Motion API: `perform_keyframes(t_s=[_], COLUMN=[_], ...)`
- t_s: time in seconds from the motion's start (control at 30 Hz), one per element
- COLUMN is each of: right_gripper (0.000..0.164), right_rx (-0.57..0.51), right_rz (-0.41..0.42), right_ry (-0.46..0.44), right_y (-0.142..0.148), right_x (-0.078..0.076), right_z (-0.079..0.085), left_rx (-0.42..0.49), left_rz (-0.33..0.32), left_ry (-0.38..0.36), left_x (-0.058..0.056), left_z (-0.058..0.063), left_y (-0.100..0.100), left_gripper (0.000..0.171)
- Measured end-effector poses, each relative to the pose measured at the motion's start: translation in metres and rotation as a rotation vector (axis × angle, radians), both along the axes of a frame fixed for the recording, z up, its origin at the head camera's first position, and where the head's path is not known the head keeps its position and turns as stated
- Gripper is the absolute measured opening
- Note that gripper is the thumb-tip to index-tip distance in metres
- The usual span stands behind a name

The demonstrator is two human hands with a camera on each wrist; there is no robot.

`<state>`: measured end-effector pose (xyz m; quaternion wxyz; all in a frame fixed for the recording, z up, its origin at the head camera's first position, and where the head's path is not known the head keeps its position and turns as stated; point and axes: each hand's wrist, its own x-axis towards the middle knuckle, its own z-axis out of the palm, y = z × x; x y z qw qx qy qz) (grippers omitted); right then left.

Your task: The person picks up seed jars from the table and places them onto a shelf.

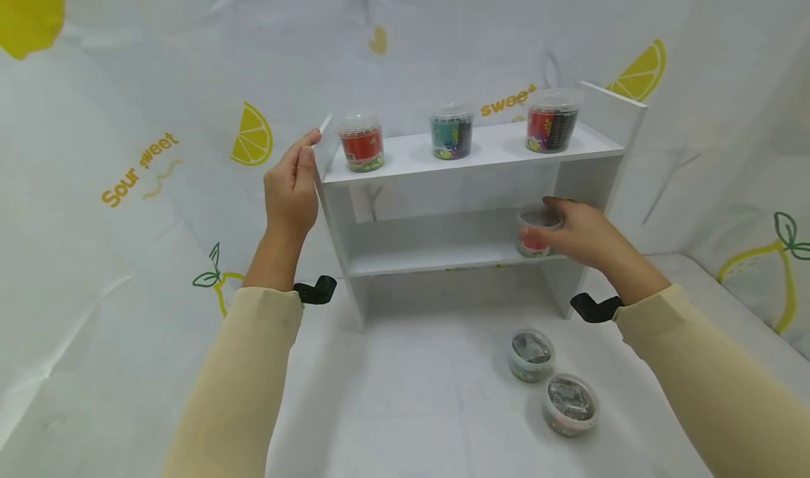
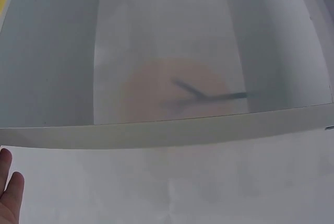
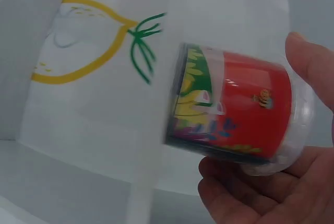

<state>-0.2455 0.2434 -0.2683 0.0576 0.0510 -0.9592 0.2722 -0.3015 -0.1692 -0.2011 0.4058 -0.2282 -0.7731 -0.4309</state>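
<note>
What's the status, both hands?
Right hand grips round, clear-plastic, red-labelled tub, right end of flat white lower shelf. Left hand at white left side panel. No obstruction visible.

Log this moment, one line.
left hand: beside shelf unit | right hand: grips red tub at lower shelf, right end | upper shelf: three tubs | table: two tubs

Tubs [image 1: 452, 135] atop shelf [image 1: 406, 156]; others [image 1: 531, 356] (two) before

lemon-print backdrop [image 1: 190, 56]: orange lettering "sour sweet" [image 1: 140, 170], left of white shelf unit [image 1: 436, 239]; second "sweet" [image 1: 508, 101] behind the shelf unit, above its top board [image 1: 408, 156], right of centre. plastic-tub labels [image 1: 552, 129] on that unit: print illegible.
</note>
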Motion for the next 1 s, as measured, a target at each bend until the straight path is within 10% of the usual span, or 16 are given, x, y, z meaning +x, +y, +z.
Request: perform_keyframes(t_s=[0.57,1.0], right_gripper=[0.104,0.112], right_rx=[-0.118,-0.16], right_rz=[-0.045,0.028], right_ry=[-0.007,-0.037], right_y=[0.006,0.009], right_x=[-0.015,0.009], right_z=[-0.01,-0.008], left_rx=[0.008,0.009], left_rz=[-0.01,0.008], left_ry=[0.012,0.007], left_x=[-0.002,-0.004], left_z=[0.002,-0.001], left_y=[0.002,-0.001], left_gripper=[0.038,0.038])
